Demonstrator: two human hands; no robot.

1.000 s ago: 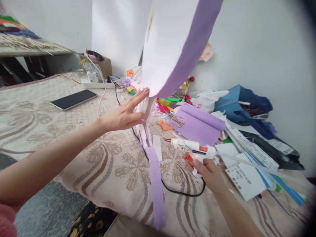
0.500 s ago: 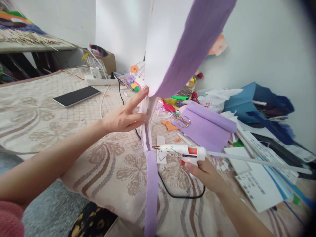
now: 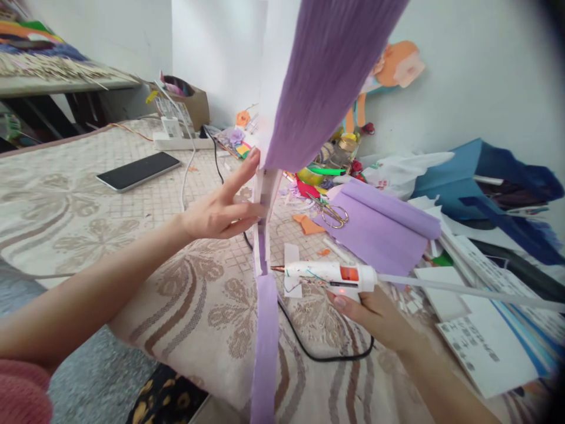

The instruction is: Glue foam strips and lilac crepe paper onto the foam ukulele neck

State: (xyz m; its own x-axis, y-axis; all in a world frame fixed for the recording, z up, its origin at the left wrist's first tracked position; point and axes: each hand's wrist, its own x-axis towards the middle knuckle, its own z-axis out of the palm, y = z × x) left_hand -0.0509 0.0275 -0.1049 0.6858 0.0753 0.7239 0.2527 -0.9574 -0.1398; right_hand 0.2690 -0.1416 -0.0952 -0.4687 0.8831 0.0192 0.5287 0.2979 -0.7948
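In my right hand (image 3: pixel 373 315) is a white hot glue gun (image 3: pixel 326 274), its copper-coloured nozzle pointing left and a long glue stick coming out of its back. The nozzle tip is beside the lower end of a tall white board frame (image 3: pixel 265 197), close to its edge; I cannot tell if it touches. My left hand (image 3: pixel 223 209) grips this frame by its edge, fingers pressed against it. Wide purple paper (image 3: pixel 335 76) covers the frame's upper outer side. A narrow purple paper strip (image 3: pixel 265 353) hangs from its lower end towards me.
A phone (image 3: pixel 139 171) and a power strip (image 3: pixel 183 141) are at the left. Gold-handled scissors (image 3: pixel 333 215) rest on a purple paper roll (image 3: pixel 379 224). White boxes (image 3: pixel 489 353) and a blue bag (image 3: pixel 468 171) stand at the right. A black cord (image 3: pixel 304 347) loops below the gun.
The upper part of the purple-covered frame has turned slightly, showing more purple and less white. The glue gun has shifted very little, its nozzle still by the frame's lower end.
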